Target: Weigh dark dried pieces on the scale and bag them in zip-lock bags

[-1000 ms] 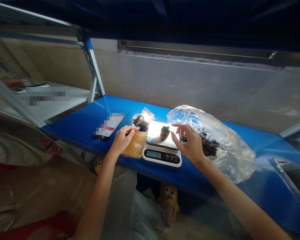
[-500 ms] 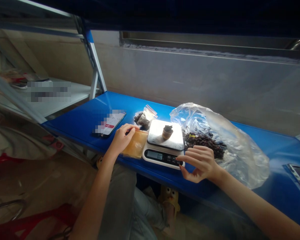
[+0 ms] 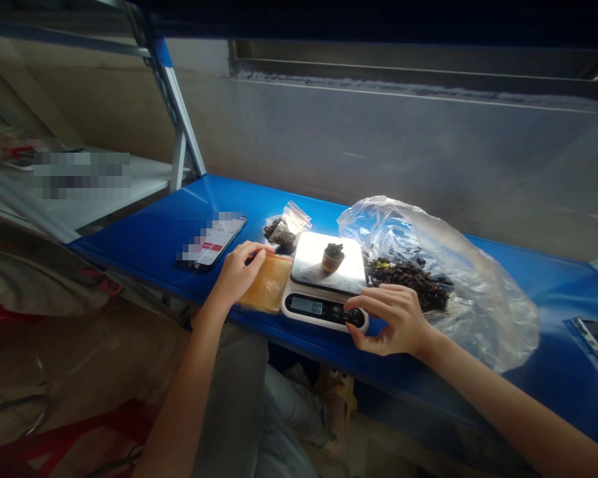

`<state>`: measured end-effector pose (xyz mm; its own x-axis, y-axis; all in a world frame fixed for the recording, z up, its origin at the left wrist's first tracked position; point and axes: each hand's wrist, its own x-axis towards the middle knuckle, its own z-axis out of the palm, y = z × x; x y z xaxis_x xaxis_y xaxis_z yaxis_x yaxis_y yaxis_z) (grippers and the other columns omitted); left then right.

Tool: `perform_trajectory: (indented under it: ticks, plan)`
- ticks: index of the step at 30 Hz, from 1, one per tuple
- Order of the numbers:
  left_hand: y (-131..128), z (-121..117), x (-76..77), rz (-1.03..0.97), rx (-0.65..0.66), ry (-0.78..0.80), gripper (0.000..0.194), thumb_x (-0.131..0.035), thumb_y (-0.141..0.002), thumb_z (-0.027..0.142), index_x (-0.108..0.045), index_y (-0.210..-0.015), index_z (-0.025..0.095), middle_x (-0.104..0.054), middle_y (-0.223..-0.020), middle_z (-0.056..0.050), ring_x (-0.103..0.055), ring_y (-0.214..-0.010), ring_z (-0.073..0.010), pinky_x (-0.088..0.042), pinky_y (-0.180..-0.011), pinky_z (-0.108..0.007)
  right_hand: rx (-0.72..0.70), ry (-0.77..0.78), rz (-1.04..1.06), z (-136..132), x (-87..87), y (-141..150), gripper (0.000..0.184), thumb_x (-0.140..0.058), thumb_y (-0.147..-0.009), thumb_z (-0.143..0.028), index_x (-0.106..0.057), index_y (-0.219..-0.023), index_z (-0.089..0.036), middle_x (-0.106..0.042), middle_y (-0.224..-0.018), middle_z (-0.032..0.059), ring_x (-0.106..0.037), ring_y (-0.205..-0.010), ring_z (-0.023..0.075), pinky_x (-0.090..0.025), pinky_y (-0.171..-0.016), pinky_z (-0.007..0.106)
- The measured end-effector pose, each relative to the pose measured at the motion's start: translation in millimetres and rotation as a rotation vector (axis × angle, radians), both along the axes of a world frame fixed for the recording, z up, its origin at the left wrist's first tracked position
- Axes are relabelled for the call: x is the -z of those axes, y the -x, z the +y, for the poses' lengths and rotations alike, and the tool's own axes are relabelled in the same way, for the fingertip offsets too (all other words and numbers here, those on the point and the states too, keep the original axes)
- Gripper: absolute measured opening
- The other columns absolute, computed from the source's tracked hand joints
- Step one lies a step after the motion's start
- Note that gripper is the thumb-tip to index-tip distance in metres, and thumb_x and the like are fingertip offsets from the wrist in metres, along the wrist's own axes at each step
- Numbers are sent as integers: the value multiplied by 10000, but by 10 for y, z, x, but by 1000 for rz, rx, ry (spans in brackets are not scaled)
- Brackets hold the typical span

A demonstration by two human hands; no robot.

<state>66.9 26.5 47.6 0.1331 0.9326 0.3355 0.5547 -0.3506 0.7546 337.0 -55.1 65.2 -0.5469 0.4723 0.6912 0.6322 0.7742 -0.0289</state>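
A foot in a yellow slipper (image 3: pixel 341 385) is lowest, at six o'clock if the digital scale (image 3: pixel 299 289) is the middle of the clock. The right hand (image 3: pixel 396 322) is at four o'clock, its pointing finger at the buttons (image 3: pixel 335 310) and its thumb by the front edge, with a gap between and nothing held that I can see. So this looks to me like the button step; a good press calls for one light fingertip and no bump. At nine, the left hand (image 3: pixel 239 269) has thumb and finger nearly together at the corner of a yellowy zip bag (image 3: pixel 266 285); I can't tell if they pinch it. The screen (image 3: pixel 306 306) seems to say 0.0. The little brown cup (image 3: pixel 332 263) sits on the shiny plate (image 3: pixel 309 265), round, heaped over the top with dark, crumbly bits (image 3: pixel 335 249). At three lies a big, crinkly clear bag (image 3: pixel 488 318) holding more, at eleven a small bag (image 3: pixel 282 236), at ten a phone (image 3: pixel 219 242). Behind is a grey wall (image 3: pixel 403 146).
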Motion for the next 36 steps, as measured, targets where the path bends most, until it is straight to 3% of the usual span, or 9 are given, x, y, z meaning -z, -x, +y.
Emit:
perform_trajectory:
  ticks: [4, 9, 11, 14, 16, 17, 19, 22, 36]
  plan:
    - [-6, 5, -4, 6, -3, -3, 283, -434, -854, 329, -679, -865, 189, -688, -978, -43, -616, -979, -197, -450, -924, -312, -22, 5, -13, 9, -2, -59, 109, -603, -711, -309, -625, -715, -202, -634, -561, -37, -504, -419, 75, -354, -444, 231]
    - [-8, 2, -11, -1, -5, 5, 286, -431, -850, 333, -677, -866, 189, -689, -979, -44, -614, -979, -195, -450, -916, -305, -28, -117, -40, -14, -73, -88, 158, -577, -727, -338, -646, -738, -196, -638, -565, -15, -546, -455, 101, -355, -457, 248]
    - [-6, -2, -17, -4, -9, 14, 287, -430, -850, 335, -675, -868, 186, -687, -986, -46, -614, -981, -194, -449, -913, -301, 89, -119, -38, -4, -125, -102, 143, -575, -759, -314, -652, -712, -204, -616, -537, -26, -542, -453, 101, -361, -469, 246]
    - [-5, -10, -30, -3, -14, 33, 288, -427, -850, 335, -674, -868, 188, -684, -1001, -48, -610, -990, -195, -453, -900, -298, 447, -1, -20, 66, -165, -175, 172, -567, -814, -286, -669, -697, -211, -636, -575, -18, -579, -496, 122, -376, -488, 254]
    - [-6, -14, -38, 1, -12, 35, 293, -422, -852, 340, -674, -865, 192, -684, -1000, -47, -607, -994, -198, -456, -893, -299, 666, 105, -23, 144, -137, -266, 165, -578, -813, -322, -705, -794, -218, -716, -750, 17, -640, -596, 172, -406, -515, 281]
    - [-8, -16, -41, 0, -11, 35, 294, -420, -852, 343, -673, -863, 193, -685, -996, -47, -606, -994, -200, -457, -892, -301, 706, 154, -45, 187, -107, -317, 183, -588, -801, -325, -717, -872, -216, -737, -864, 40, -669, -680, 207, -445, -565, 306]
    - [-10, -16, -43, -9, -13, 39, 294, -420, -850, 347, -670, -863, 191, -685, -993, -49, -606, -993, -203, -460, -893, -304, 697, 236, -62, 266, -29, -416, 243, -621, -766, -329, -726, -943, -200, -736, -1014, 86, -683, -887, 286, -501, -724, 392]
    - [-12, -12, -39, -34, -17, 55, 291, -429, -846, 348, -669, -870, 186, -684, -1007, -52, -608, -999, -204, -469, -888, -301, 643, 345, -18, 342, 67, -509, 276, -657, -733, -366, -743, -934, -199, -736, -1034, 112, -677, -953, 331, -508, -812, 476]
    - [8, 32, 14, -24, 4, 24, 312, -419, -849, 340, -683, -893, 179, -683, -1001, -60, -608, -996, -200, -464, -886, -301, 507, 395, 108, 412, 74, -517, 180, -668, -765, -386, -755, -764, -228, -731, -932, 64, -666, -893, 268, -498, -795, 433]
